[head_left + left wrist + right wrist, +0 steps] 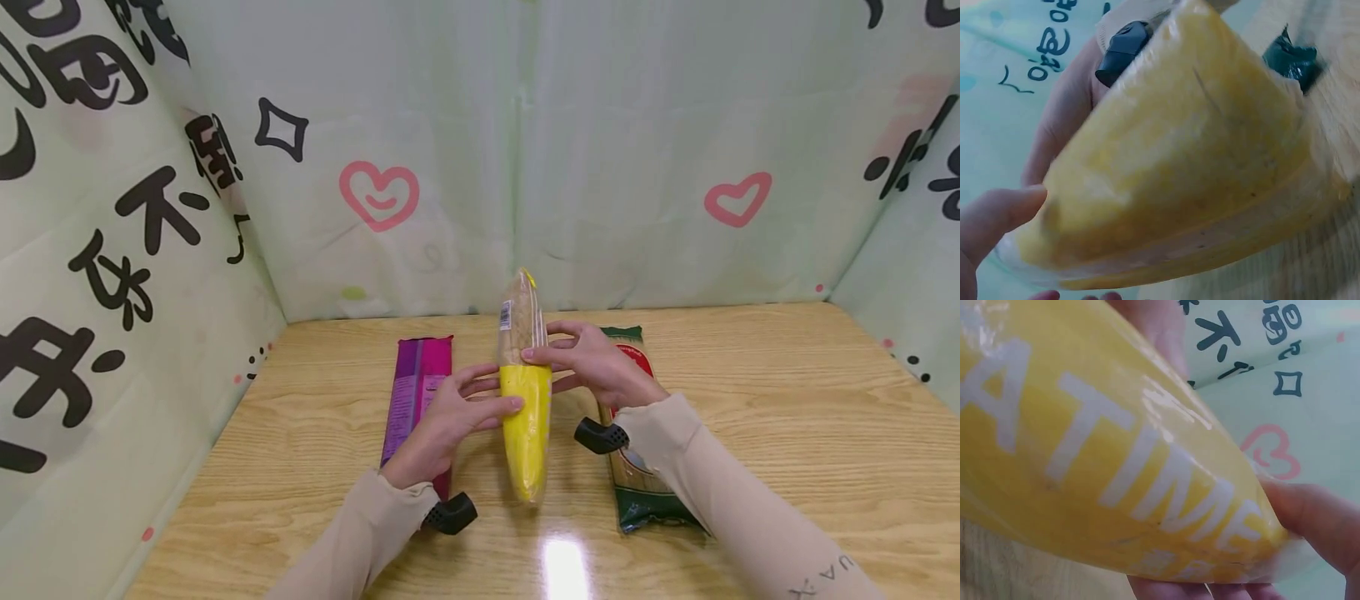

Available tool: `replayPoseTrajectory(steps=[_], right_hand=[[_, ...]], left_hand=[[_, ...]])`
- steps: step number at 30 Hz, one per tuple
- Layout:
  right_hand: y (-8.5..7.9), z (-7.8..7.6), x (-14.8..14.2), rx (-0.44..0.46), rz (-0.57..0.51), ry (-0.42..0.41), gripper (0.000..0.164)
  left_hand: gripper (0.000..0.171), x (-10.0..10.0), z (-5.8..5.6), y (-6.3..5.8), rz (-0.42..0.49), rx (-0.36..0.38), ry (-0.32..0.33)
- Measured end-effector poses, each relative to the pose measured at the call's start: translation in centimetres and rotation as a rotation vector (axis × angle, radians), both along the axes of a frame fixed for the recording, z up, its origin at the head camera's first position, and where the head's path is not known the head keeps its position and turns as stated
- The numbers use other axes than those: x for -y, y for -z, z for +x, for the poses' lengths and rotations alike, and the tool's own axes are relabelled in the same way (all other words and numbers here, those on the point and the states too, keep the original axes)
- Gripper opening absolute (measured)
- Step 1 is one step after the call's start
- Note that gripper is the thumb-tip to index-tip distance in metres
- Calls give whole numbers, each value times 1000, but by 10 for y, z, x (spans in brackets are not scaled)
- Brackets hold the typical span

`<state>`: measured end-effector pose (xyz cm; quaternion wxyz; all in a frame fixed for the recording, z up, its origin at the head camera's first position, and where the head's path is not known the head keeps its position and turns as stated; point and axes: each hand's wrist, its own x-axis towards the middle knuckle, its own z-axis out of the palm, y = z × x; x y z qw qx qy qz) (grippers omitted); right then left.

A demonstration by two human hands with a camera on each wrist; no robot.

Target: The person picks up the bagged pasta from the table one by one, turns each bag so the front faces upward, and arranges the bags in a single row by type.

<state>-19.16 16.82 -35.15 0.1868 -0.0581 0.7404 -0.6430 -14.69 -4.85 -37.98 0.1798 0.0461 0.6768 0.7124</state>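
Both hands hold a yellow food bag [527, 425] upright over the middle of the table, its narrow side towards the head camera. Its upper part is clear, with pale brown contents and a barcode label. My left hand [448, 421] grips the left side, thumb on the yellow part and fingers behind. On the other side my right hand [600, 364] grips it higher, thumb across the edge of the clear part. White letters ending in "ATIME" run along the yellow bag [1110, 444] in the right wrist view. In the left wrist view the bag [1166, 156] hides most of the hands.
A purple and magenta packet [406, 398] lies on the wooden table [795, 400] to the left, partly under the left hand. To the right lies a green packet [639, 507] with a red label, partly covered by the right forearm. Printed curtains [600, 167] enclose the back and sides.
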Motion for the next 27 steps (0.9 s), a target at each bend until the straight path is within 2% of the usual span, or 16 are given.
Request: replayPoseTrajectory(steps=[6,10,14,20,23,27], right_hand=[[3,-1,0,2,8,8,68],[3,-1,1,20,7,13,69],[2,-1,5,23,-3,25,70],[4,1,9,32,-3,39,67],[5,2,9,28,8,45,67],[2,4,10,26,6,59,66]], left_hand=[[72,-1,13,-11,-180,-135,-84],[77,-8,21,-17,-277,-189,-118],[78,-15,26,-18,-348,-236,-148],[84,-22,29,-13,-418,-322,-172],[80,-25,27,-10,-449,-373,-175],[73,-27,25,-9,-463,-395,-191]])
